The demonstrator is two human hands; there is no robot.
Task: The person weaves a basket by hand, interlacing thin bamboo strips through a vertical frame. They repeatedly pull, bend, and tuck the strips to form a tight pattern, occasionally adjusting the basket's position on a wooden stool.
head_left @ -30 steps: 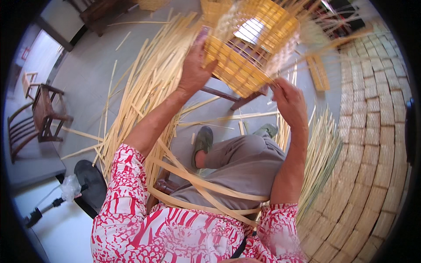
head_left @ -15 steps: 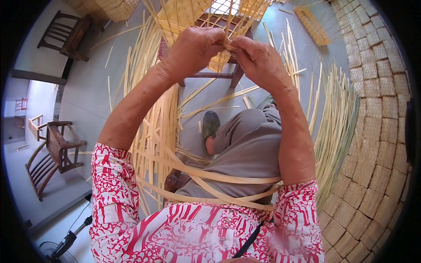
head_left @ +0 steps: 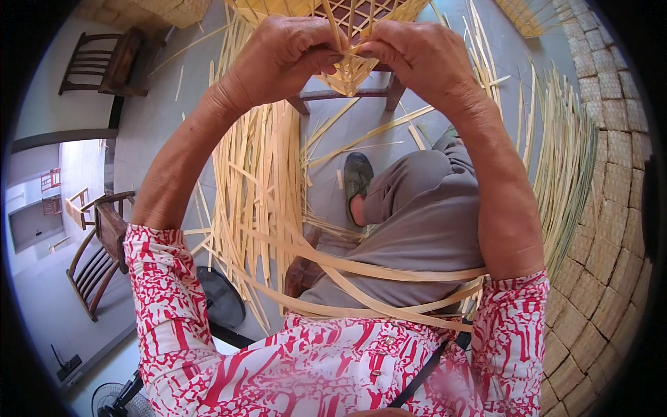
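Note:
My left hand (head_left: pixel 295 55) and my right hand (head_left: pixel 417 62) meet at the near corner of a yellow woven bamboo basket (head_left: pixel 347 78), both with fingers pinched on its strips. Upright strips rise between my fingers, and part of the corner is hidden by them. The basket rests on a dark wooden stool (head_left: pixel 326 94). Long pale strips (head_left: pixel 375 271) lie across my grey-trousered lap, below my forearms.
Loose bamboo strips (head_left: pixel 246 174) cover the floor left of my legs; thinner bundles (head_left: pixel 563 174) lie right. Stacked woven pieces (head_left: pixel 615 208) line the right side. Wooden chairs (head_left: pixel 104 62) stand left, a fan (head_left: pixel 108 396) at lower left. Another openwork basket (head_left: pixel 524 17) lies back right.
The basket, blurred and held at opposite ends a second ago, has been turned. My hands came together at its near corner and have since shifted slightly up in the view.

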